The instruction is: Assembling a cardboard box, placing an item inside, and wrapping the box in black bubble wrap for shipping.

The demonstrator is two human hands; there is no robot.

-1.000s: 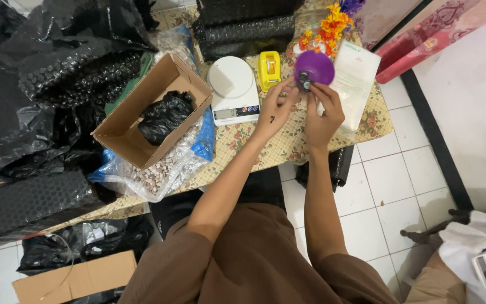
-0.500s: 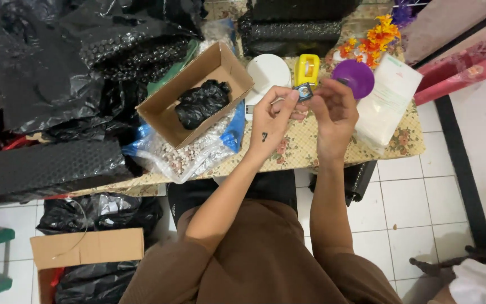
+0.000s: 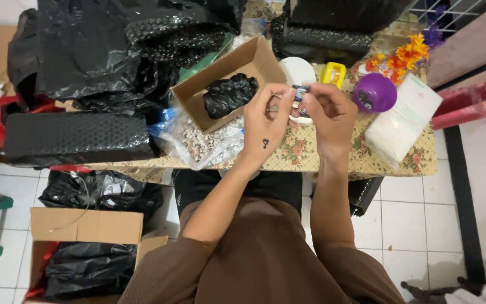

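Since half a second ago our hands have drifted left of the purple lid; left hand and right hand fingers pinch a small dark piece mid-frame above the table. We judge a loose pinch could drop it among the clutter.

Glossy black plastic bags, matt cardboard box

On the floral-clothed surface sit an open cardboard box holding a crumpled black bag, a yellow tape dispenser, a purple ball-shaped container, orange artificial flowers and a white packet at right.
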